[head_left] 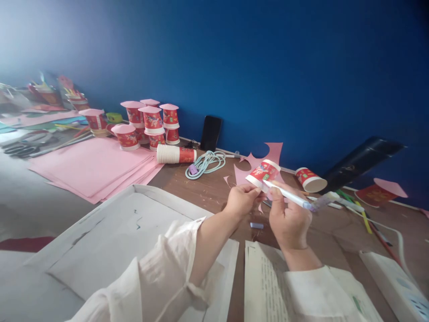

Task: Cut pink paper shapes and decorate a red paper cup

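A red printed paper cup (264,171) with white edges is tilted just beyond my fingertips. My left hand (241,200) pinches at its lower rim, thumb against forefinger. Closed around a white pen (290,195) with a lilac part near its back end, my right hand (291,220) brings the pen's tip against or very near the side of the cup. A small lilac cap (256,226) lies on the desk below the hands. Behind the cup is a pink paper offcut (275,152) with curved cut-outs.
Red cups topped with pink discs (152,120) stand by the wall. Nearby are pink sheets (97,165), a nested cup stack (176,154), a coiled cable (209,164) and a phone (211,133). A white box lid (134,232), booklet (264,281) and power strip (395,286) lie closer.
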Motion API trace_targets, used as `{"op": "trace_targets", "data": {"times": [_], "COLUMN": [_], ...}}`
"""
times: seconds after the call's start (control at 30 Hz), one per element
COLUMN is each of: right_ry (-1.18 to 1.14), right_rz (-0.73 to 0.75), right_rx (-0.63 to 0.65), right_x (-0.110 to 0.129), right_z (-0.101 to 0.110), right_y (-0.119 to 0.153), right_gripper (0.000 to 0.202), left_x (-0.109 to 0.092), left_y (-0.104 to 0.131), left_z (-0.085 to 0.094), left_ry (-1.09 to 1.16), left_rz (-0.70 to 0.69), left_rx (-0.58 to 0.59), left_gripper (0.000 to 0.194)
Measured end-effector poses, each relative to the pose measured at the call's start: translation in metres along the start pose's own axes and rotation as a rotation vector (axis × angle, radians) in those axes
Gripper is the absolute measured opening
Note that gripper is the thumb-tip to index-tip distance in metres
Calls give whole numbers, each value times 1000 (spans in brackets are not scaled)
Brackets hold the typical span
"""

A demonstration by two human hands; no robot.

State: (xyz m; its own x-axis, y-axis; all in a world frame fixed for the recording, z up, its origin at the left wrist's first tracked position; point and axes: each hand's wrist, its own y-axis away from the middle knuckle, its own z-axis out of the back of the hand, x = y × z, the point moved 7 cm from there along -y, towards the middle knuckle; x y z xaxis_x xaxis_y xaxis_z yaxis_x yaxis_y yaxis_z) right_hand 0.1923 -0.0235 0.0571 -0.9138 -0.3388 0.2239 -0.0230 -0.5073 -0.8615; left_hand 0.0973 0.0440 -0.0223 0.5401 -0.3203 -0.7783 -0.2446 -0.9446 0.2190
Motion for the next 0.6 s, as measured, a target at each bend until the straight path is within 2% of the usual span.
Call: {"op": "trace_targets", "data": {"times": [0.33,0.6], "right_ry": [51,40], "right_rz": [25,36], "right_rx": [-15,-1], "right_x": [4,7], "right_z": [1,1], "right_y": [0,2], "right_gripper": [20,19], "left_x": [-11,-12], "left_y": [10,9], "left_z": [1,0], "left_ry": [-197,-218], "left_rz": [-32,-47], "left_rx": [-71,-54], "left_gripper": [19,19]}}
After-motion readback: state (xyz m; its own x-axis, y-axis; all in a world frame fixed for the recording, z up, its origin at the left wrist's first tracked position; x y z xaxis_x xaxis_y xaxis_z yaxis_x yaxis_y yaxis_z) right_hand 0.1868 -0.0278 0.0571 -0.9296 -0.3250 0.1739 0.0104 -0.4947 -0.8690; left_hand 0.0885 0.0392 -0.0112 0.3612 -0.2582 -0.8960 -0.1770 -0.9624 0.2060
